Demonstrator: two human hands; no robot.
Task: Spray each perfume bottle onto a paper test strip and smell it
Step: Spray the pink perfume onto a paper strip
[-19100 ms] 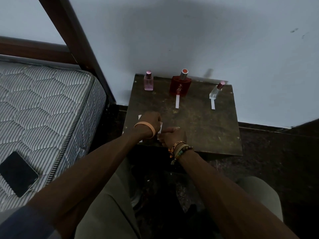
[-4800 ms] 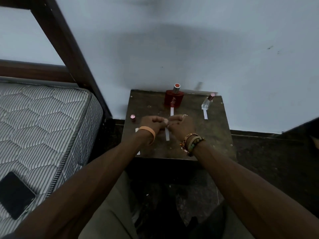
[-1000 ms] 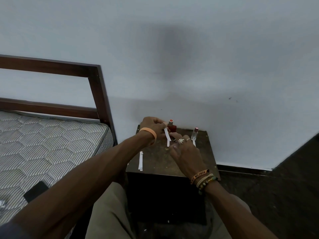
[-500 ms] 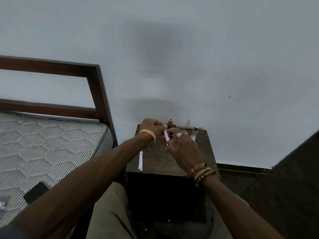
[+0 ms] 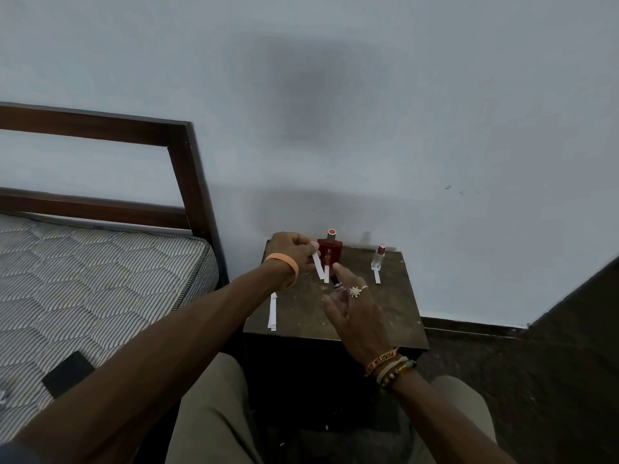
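Note:
My left hand (image 5: 292, 250) pinches a white paper test strip (image 5: 317, 264) by its top end, so it hangs over the small dark table (image 5: 388, 316). Just right of and below the strip, my right hand (image 5: 353, 311) grips a small pink perfume bottle (image 5: 335, 282). Only the bottle's top shows between my fingers, with the index finger raised above it. At the back stands a red perfume bottle (image 5: 330, 252) with a strip (image 5: 327, 275) in front of it. A clear perfume bottle (image 5: 379, 257) stands to its right with its own strip (image 5: 376, 276).
Spare paper strips (image 5: 273, 311) lie at the table's left front edge. A mattress (image 5: 100, 279) with a black phone (image 5: 68, 373) on it and a dark wooden bed frame (image 5: 187, 182) are on the left. The wall stands right behind the table. My knees are below it.
My right hand has drawn back a little from the strip and dropped lower, its index finger now lifted. My left hand still holds the strip at about the same spot.

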